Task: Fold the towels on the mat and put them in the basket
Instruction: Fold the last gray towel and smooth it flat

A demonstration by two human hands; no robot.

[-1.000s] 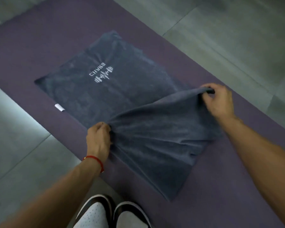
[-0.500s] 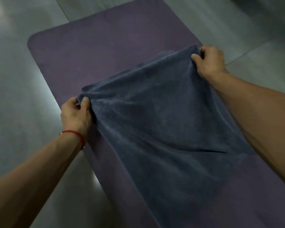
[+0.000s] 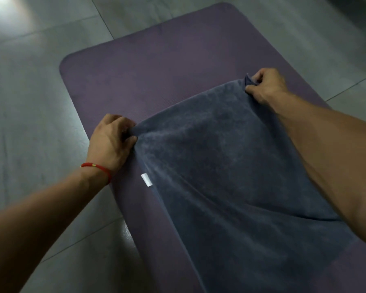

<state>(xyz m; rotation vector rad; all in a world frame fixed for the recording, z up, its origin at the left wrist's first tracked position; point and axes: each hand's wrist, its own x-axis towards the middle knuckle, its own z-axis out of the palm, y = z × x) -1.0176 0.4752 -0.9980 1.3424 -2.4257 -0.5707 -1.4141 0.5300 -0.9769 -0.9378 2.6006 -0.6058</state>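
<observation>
Stretching toward the person along the mat (image 3: 178,66), the towel (image 3: 230,176) is pinched at its far corners by the left hand (image 3: 110,142) and right hand (image 3: 266,85).

No legible text, brand, number or sign appears. A small white tag (image 3: 146,179) at the left edge of the grey towel (image 3: 230,176) shows no readable print.

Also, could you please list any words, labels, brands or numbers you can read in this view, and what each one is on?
None can be read.
Small white fabric tag at the left edge of the dark blue-grey terry towel: it looks blank; any print is too small to make out.
Purple foam mat: no text visible.
</observation>
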